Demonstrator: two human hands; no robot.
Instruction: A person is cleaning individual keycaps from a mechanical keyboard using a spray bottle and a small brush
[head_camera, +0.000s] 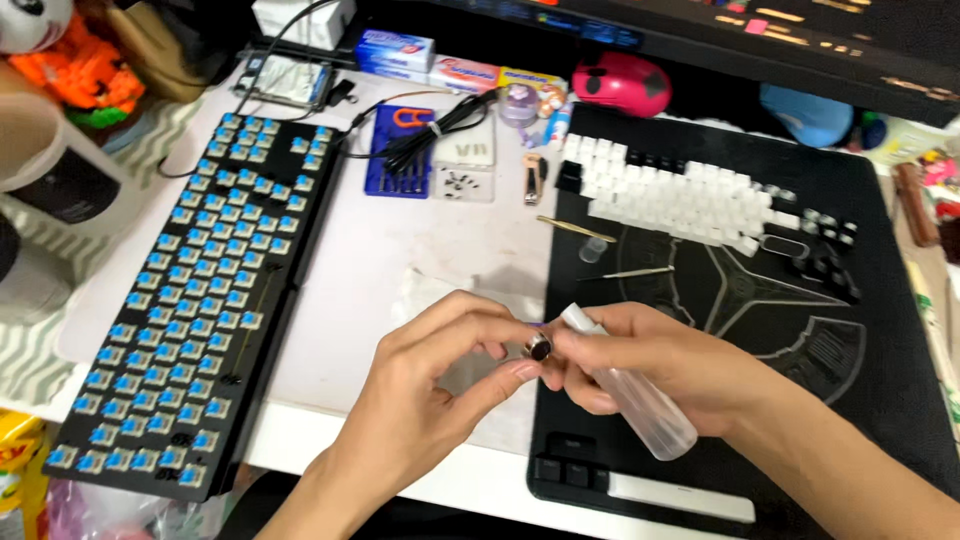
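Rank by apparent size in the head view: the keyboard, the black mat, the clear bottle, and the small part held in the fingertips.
1. Black mat and keyboard: both large, too close to rank, and the mat runs off frame.
2. Clear bottle, in the right hand.
3. Small part, pinched by the left hand.

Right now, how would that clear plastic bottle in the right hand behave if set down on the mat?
The clear bottle looks round and slim, so lying down it would probably roll. It seems nearly empty, so likely light and easy to tip. The right hand holds it slanted; smooth plastic may be slippery.
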